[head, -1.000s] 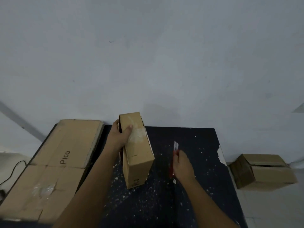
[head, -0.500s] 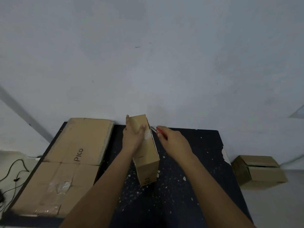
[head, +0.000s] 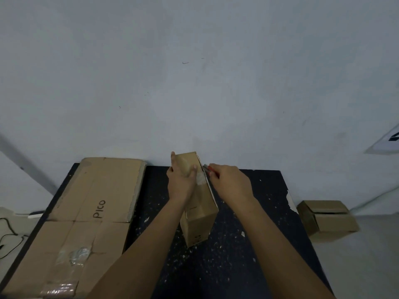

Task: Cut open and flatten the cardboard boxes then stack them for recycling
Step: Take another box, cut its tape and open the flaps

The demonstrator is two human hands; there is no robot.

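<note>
**Inspector A:** We record the narrow box [head: 198, 203] standing near the bench [head: 259, 212] centre, its far end toward twelve o'clock, close to the wall. The left hand [head: 180, 183] holds its top, fingers curled over the far edge and thumb across the taped patch. The right hand [head: 230, 182] is clenched round the red-handled cutter [head: 208, 169].

**Inspector B:** What has altered?

**Inspector A:** A second ago the right hand was at three o'clock of the box with the cutter held upright, clear of the cardboard. It has since come up to the box's upper right edge, and the blade tip now sits at the seam just beside the left thumb. We judge cutting is at its start; this box is still whole.

**Inspector B:** And the remainder?

**Inspector A:** A flattened box [head: 90, 212] marked "PICO" lies at nine o'clock, covering the bench's left strip. An uncut box [head: 328, 219] sits on the floor at three o'clock, well apart.

**Inspector B:** Room to work?

**Inspector A:** The seam runs toward six o'clock, toward the person, with bare bench along the box's right side. The wall blocks any push toward twelve. We flag the thumb near the blade as the main hazard.
</note>
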